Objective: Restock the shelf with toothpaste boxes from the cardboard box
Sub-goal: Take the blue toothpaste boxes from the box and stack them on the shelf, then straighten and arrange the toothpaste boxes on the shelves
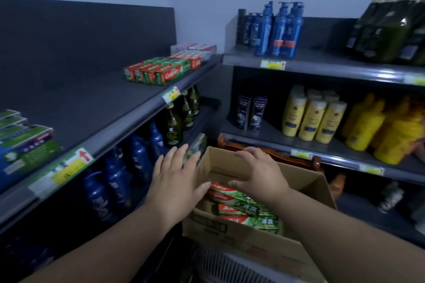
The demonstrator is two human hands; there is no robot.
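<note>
Now my left hand [174,179] and right hand [258,173] are hovering, fingers spread and empty, over the cardboard box [318,182], lower centre; bumping it risks spilling the toothpaste boxes [243,205].

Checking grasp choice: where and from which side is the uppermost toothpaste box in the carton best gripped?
Pinch the uppermost toothpaste box across its long edges near the middle, coming from above through the open top of the cardboard box. It lies flat, packed beside others, so probably only its upper face is free. The right hand hovers closest.
</note>
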